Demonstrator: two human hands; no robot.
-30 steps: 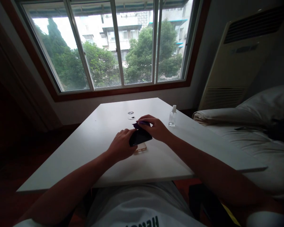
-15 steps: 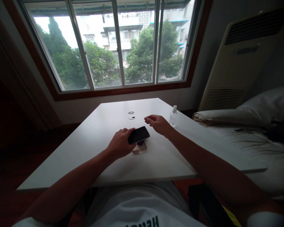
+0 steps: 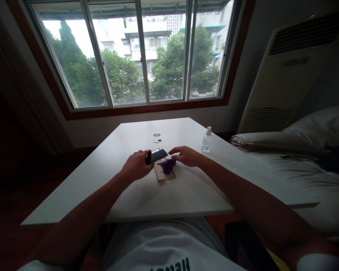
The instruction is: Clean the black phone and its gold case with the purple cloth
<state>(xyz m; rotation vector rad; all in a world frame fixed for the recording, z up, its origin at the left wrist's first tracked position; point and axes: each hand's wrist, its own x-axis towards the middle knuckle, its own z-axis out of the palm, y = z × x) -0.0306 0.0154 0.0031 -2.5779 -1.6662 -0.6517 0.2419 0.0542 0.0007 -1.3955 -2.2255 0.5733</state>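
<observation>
My left hand (image 3: pixel 136 165) grips a black smartphone (image 3: pixel 157 155) by its left end, holding it tilted above the table, with window light reflected in its screen. Just past the phone's right end is my right hand (image 3: pixel 185 156), its thumb and forefinger apart and nothing seen between them. Below the fingertips a crumpled purple cloth (image 3: pixel 167 166) lies on top of a pale phone case (image 3: pixel 164 178) with a pinkish-tan edge. Part of the case is covered by the cloth, and its far end sits near the phone.
A clear spray bottle (image 3: pixel 206 141) stands upright on the right of the white table (image 3: pixel 107 150). Two small round pieces (image 3: pixel 157 140) lie toward the far side. A bed (image 3: pixel 282 162) adjoins on the right, and a window (image 3: pixel 147 56) is ahead.
My left hand has moved the phone left and away from me, uncovering the purple cloth and more of the case. My right hand has come lower, nearer the cloth.
</observation>
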